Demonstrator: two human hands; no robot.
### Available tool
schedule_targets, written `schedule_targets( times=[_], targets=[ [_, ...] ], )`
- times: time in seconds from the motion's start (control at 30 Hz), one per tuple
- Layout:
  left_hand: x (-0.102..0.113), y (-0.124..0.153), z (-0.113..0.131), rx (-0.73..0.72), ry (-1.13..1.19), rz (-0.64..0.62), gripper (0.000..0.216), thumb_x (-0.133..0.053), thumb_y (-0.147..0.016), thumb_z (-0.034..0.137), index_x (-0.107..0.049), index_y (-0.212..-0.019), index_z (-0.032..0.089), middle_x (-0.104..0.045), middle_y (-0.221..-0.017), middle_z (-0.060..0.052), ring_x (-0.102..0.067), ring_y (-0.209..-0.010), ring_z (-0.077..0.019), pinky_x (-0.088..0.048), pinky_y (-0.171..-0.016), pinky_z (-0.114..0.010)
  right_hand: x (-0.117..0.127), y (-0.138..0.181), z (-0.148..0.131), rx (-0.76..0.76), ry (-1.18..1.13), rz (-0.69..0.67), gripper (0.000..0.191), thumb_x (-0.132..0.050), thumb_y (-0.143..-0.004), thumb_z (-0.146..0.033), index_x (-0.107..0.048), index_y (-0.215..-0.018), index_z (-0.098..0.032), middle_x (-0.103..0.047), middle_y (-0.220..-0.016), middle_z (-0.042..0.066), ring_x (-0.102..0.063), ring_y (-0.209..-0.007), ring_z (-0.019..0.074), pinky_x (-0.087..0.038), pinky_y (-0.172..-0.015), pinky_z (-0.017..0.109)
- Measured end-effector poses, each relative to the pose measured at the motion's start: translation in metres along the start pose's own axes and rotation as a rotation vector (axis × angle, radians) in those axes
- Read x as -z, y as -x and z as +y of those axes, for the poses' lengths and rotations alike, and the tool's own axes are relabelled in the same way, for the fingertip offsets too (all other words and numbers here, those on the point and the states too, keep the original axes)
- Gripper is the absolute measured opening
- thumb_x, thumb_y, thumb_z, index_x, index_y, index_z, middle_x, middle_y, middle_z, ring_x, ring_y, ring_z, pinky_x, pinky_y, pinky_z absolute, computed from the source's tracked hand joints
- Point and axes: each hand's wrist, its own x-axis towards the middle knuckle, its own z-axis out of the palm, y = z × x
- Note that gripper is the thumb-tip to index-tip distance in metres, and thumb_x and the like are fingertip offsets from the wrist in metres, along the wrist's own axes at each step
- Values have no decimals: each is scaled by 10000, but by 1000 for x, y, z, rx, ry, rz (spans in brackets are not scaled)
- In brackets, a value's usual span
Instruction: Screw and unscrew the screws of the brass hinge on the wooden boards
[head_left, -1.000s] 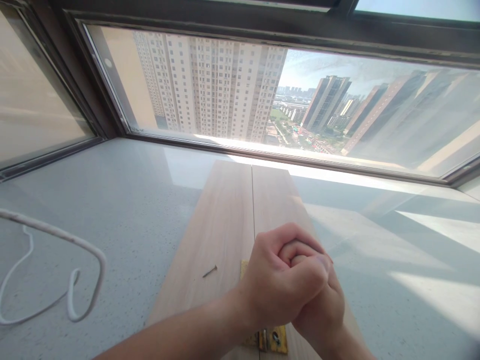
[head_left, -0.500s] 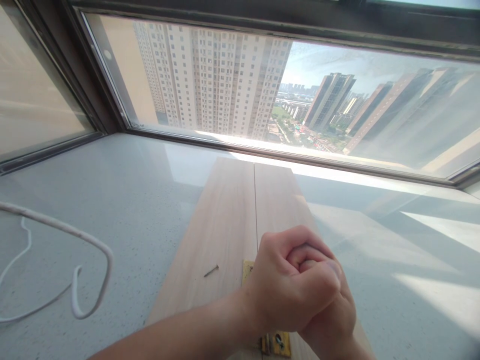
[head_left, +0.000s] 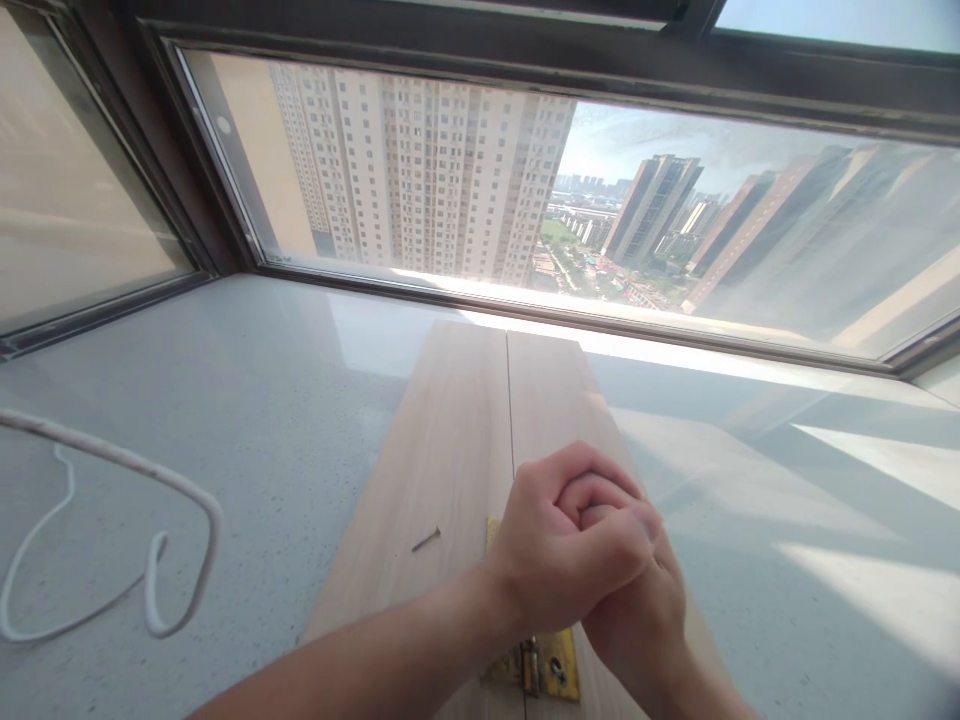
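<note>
My left hand [head_left: 551, 555] and my right hand [head_left: 641, 610] are closed tightly together, the left wrapped over the right with fingers overlapping. Whatever they grip, if anything, is hidden inside. Both hands are over a yellow brass-coloured hinge [head_left: 560, 672], whose middle they cover; a screw head shows in its lower right leaf. Its knuckle lies along the seam between a left pale wooden board [head_left: 450, 420] and a right pale wooden board [head_left: 551, 390]. To the left of my hands, a loose screw [head_left: 426, 539] lies on the left board.
The boards lie on a speckled white windowsill [head_left: 285, 420]. A white cable [head_left: 202, 490] loops at the left. Beyond the boards' far ends runs a dark window frame [head_left: 450, 305], with tall buildings outside. Sunlit patches fall on the sill at the right.
My clasped hands have moved slightly left and up in view, and more of the hinge's lower part shows. The view has tilted a little. The loose screw still lies on the board.
</note>
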Motion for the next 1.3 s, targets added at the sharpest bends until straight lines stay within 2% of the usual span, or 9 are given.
schedule_targets(
  times=[0.13, 0.3, 0.4, 0.6, 0.8, 0.9, 1.1, 1.2, 1.3],
  targets=[
    [9, -4, 8, -43, 27, -32, 250, -575, -764, 354, -611, -860, 127, -662, -844, -78, -617, -803, -187, -496, -741, -298, 5, 0, -2, -30, 156, -151, 270, -463, -807, -319, -565, -590, -195, -509, -561, 3, -460, -560, 131, -387, -490, 248],
    [24, -17, 19, -117, 25, 145, 277, -497, -838, 379, -598, -765, 131, -625, -741, -44, -586, -720, -127, -466, -665, -229, 19, 0, -18, 337, 704, -397, 169, -438, -887, -251, -574, -802, -199, -579, -800, 20, -532, -737, 131, -418, -655, 261],
    [33, -25, 21, -135, -21, 217, 270, -504, -843, 374, -592, -738, 141, -610, -662, -22, -569, -646, -104, -446, -604, -206, 29, -1, -28, 557, 1055, -446, 207, -491, -876, -280, -527, -690, -197, -511, -646, -6, -470, -562, 107, -349, -525, 256],
    [51, -34, 14, -170, -151, 233, 246, -491, -854, 348, -590, -737, 155, -590, -603, 3, -543, -569, -84, -418, -533, -185, 41, -7, -49, 672, 1620, -647, 286, -501, -863, -399, -484, -632, -231, -464, -518, -26, -450, -394, 150, -153, -422, 288],
    [94, -12, 4, -199, -665, 125, 231, -473, -864, 327, -616, -766, 174, -616, -667, 4, -569, -660, -112, -426, -633, -234, 22, -6, -66, 472, 1921, -1023, 172, -614, -686, -90, -563, -635, -247, -563, -603, -15, -492, -434, 167, -87, -425, 298],
    [122, 4, 0, -238, -952, 90, 189, -491, -848, 295, -633, -792, 184, -645, -746, 1, -565, -711, -131, -420, -696, -271, 4, -9, -70, 513, 2013, -1227, 179, -576, -679, -58, -610, -663, -233, -587, -631, 11, -539, -521, 186, -133, -428, 301],
    [146, 13, -7, -213, -971, 81, 186, -493, -847, 305, -648, -850, 202, -672, -878, 0, -564, -868, -165, -422, -710, -267, -13, -17, -68, 546, 2089, -1533, 186, -530, -670, -29, -600, -588, -181, -576, -551, 40, -504, -458, 155, -199, -418, 284],
    [146, 11, -8, -184, -963, 62, 191, -497, -839, 317, -649, -843, 202, -673, -877, -1, -564, -861, -172, -425, -713, -278, -15, -19, -66, 410, 2109, -1484, 199, -521, -659, -25, -594, -561, -182, -557, -503, 35, -505, -444, 157, -223, -417, 272],
    [146, 11, -8, -173, -955, 93, 182, -494, -833, 295, -648, -827, 198, -677, -864, -2, -568, -867, -174, -422, -771, -299, -18, -19, -65, 192, 2163, -1265, 182, -522, -699, -89, -609, -570, -185, -571, -529, 48, -527, -455, 172, -243, -416, 269]
  ],
)
